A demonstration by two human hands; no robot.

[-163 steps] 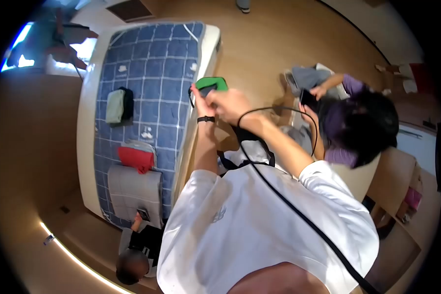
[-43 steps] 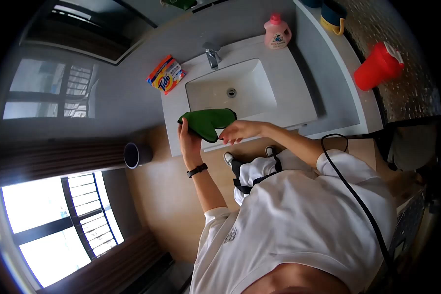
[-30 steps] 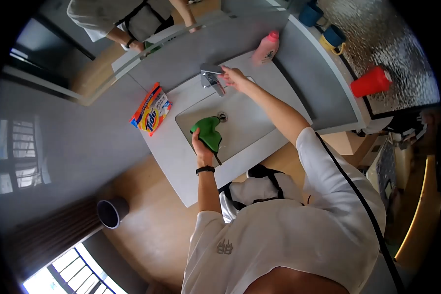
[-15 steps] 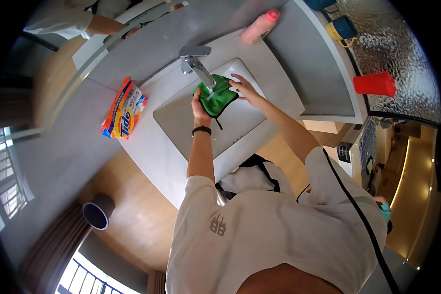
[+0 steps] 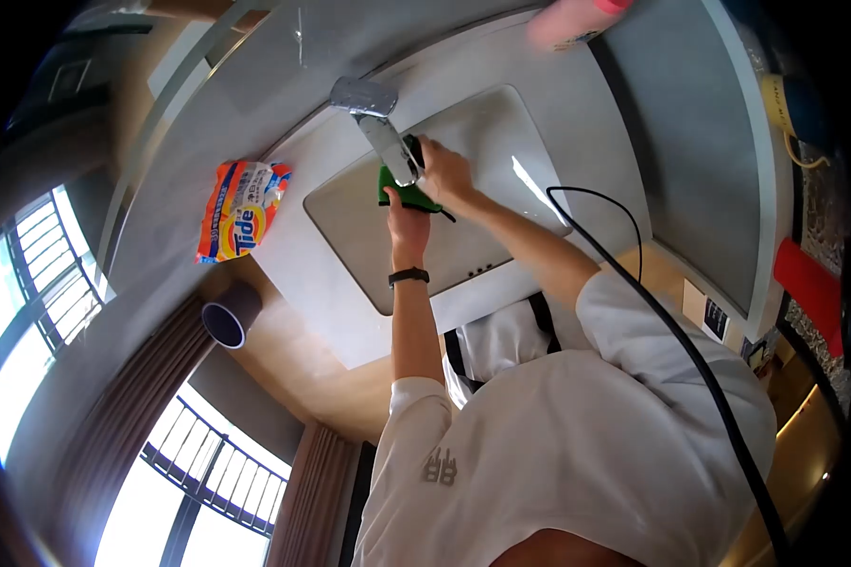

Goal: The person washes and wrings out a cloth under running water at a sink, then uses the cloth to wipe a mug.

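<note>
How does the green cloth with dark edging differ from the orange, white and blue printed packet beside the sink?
The green cloth with dark edging looks plain; the orange, white and blue printed packet carries bold lettering. The cloth is bunched in the left hand, with the right hand against it; the packet is untouched. The cloth is under the faucet; the packet is beside the basin.

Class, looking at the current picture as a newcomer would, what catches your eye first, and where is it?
First, the green cloth, held by the left hand and right hand at the chrome faucet, over the basin. Next, the bright orange Tide bag on the counter, left of the basin in the view.
</note>
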